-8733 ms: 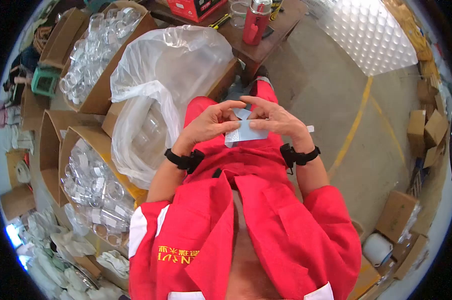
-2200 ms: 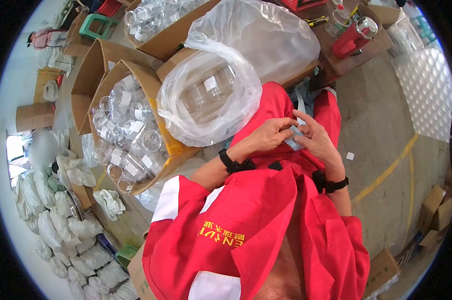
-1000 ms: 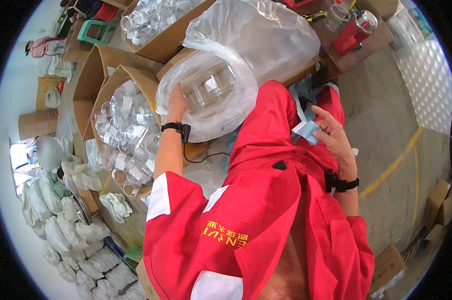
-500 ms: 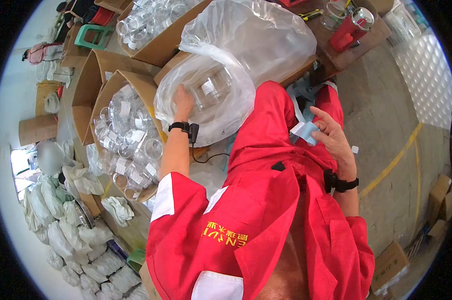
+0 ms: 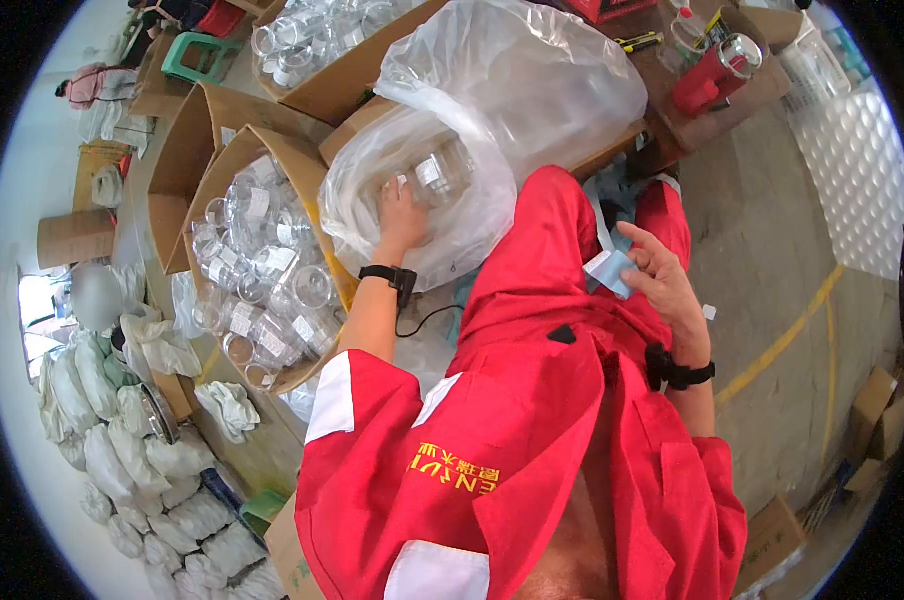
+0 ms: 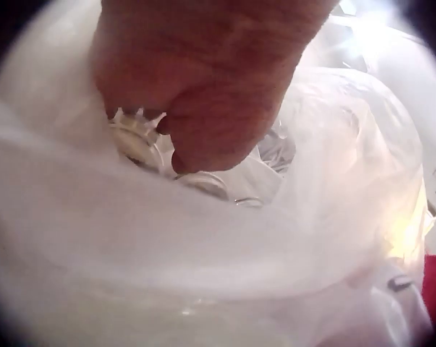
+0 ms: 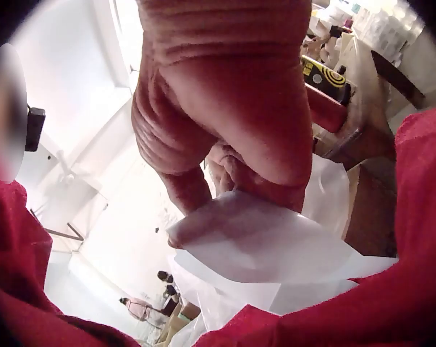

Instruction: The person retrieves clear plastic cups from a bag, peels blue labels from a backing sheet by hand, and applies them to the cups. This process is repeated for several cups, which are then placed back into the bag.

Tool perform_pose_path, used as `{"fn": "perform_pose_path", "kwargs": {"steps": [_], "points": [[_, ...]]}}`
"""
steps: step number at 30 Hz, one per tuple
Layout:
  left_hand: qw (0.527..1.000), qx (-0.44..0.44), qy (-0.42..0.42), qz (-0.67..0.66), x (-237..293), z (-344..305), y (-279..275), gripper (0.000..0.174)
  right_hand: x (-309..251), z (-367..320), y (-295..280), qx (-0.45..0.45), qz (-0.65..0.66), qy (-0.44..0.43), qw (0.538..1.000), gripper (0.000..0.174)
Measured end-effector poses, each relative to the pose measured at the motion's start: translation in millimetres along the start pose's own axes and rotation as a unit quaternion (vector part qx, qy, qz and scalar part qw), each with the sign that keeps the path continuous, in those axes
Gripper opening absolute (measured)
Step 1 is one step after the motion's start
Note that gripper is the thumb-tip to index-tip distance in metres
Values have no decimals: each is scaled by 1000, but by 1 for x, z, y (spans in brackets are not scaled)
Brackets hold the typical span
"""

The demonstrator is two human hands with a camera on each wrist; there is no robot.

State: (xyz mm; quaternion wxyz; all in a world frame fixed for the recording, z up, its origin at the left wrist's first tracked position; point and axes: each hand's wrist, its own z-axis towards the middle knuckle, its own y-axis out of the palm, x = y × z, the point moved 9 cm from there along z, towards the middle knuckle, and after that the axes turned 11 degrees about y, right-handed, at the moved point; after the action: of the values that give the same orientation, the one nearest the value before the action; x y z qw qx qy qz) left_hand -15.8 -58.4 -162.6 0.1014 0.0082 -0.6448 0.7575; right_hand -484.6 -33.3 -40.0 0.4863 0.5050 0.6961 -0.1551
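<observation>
Head view: jars (image 5: pixel 438 172) in bag-lined carton (image 5: pixel 358 118)

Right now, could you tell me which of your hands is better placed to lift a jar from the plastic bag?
Left. The left hand is inside the plastic bag, its fingers curled onto a clear jar. The right hand pinches a label sheet over the lap, apart from the bag.

Clear glass jars (image 5: pixel 438 172), some labelled, are lying packed inside a white plastic bag (image 5: pixel 357 205). Pale blue label sheet (image 5: pixel 609 270), bent, is hanging pinched in the right hand (image 5: pixel 662 282).
</observation>
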Motion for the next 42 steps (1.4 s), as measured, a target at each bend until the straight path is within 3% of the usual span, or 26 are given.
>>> {"fn": "perform_pose_path", "kwargs": {"steps": [2,4,7,11,13,17,19,20,22,26,28,31,35,38,42], "points": [[999,19,33,-31,-10,-1,-15,52,-2,-1,2,-12,-1,-7,1000,68],[985,-154,-41,64,-24,-6,-25,45,1,-1,3,1,-2,3,1000,67],[964,-221,-39,140,-33,-13,-32,60,2,0,5,10,0,14,1000,67],[969,-133,10,209,-39,-11,-30,68,0,-2,8,1,0,13,1000,68],[956,-145,15,253,-43,-11,-25,42,1,-4,7,3,-5,10,1000,67],[949,-120,72,282,-47,-10,-23,43,-4,-9,8,3,-3,9,1000,68],[946,-215,27,240,-60,-13,-15,74,1,-7,6,5,-7,6,1000,68],[946,-215,25,241,-59,-15,-18,74,3,-7,4,7,-12,4,1000,68],[946,-187,39,262,-46,-11,-34,52,0,-5,8,-4,-8,6,1000,68],[930,-226,23,289,-24,-8,-60,52,-6,-1,13,-29,-5,1,1000,68],[928,-127,53,346,-7,-4,-82,50,-5,-1,14,-29,-5,-1,1000,68],[940,-79,37,331,-1,1,-90,59,-3,-1,13,-27,-6,1,1000,68],[949,-58,22,308,-2,-2,-84,54,-4,-4,14,-35,-3,6,999,68],[932,-113,56,341,-15,-11,-60,52,-1,-3,11,-30,-19,-1,999,68],[955,-51,-15,291,-27,1,-74,57,-2,-3,16,-39,-8,-2,999,68]]}}
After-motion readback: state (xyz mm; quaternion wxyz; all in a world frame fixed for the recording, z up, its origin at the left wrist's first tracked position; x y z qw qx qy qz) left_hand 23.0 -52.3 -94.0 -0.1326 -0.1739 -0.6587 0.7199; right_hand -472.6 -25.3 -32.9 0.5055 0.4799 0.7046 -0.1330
